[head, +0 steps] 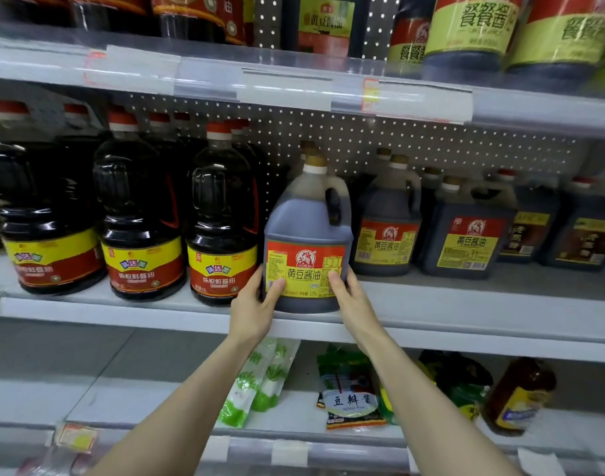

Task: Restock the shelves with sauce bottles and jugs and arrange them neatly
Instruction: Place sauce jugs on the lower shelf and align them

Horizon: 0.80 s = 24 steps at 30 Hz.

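A dark soy sauce jug [307, 228] with a red and yellow label, a tan cap and a side handle stands at the front edge of the middle shelf [129, 309]. My left hand [256, 304] grips its lower left side, thumb across the label. On the lower right side my right hand [350, 297] holds it, thumb on the label too. Matching jugs [386, 218] stand to its right, further back. Round dark bottles with red caps [222, 218] line the shelf to its left.
The upper shelf [294, 80] carries big bottles with green and red labels and hangs low over the jug caps. Below, the lower shelf [139, 400] holds green sachets [259, 379], a sauce packet [350, 400] and a lying brown bottle [517, 396].
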Tool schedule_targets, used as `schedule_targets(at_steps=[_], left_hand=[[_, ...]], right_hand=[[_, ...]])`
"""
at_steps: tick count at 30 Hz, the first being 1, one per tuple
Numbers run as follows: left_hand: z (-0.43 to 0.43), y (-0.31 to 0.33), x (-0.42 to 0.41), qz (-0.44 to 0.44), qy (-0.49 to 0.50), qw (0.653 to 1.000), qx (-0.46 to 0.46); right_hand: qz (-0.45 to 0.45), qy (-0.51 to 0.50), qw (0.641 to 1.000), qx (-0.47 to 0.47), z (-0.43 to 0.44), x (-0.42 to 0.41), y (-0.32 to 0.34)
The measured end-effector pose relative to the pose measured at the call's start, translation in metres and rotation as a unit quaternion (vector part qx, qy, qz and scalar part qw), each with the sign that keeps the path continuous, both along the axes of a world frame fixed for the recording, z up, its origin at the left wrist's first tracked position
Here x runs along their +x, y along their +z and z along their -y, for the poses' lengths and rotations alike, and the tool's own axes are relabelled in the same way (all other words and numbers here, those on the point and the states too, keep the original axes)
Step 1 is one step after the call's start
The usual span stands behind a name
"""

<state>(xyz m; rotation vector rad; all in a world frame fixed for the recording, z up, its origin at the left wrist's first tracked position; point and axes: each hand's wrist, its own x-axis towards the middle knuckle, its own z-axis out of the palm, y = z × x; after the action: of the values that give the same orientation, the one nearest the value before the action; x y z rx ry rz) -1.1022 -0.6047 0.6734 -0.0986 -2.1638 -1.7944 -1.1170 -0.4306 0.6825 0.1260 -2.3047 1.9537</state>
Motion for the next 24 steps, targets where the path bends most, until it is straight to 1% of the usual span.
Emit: schedule_targets(at_steps=[8, 17, 24], left_hand=[[-0.0013, 0.0008, 0.0021, -0.005, -0.014, 1.0, -0.024], [0.0029, 0.0013, -0.005, 0.007, -0.025, 0.997, -0.071], [0.0043, -0.0001, -0.0062, 0.017, -0.029, 0.997, -0.065]], right_hand=[[0.015, -0.016, 1.0, 0.017, -0.0015, -0.0027, -0.0015], [0.011, -0.024, 0.999, 0.03, -0.0012, 0.0018, 0.0024], [0.015, -0.017, 0.999, 0.031, -0.0018, 0.0029, 0.0036]])
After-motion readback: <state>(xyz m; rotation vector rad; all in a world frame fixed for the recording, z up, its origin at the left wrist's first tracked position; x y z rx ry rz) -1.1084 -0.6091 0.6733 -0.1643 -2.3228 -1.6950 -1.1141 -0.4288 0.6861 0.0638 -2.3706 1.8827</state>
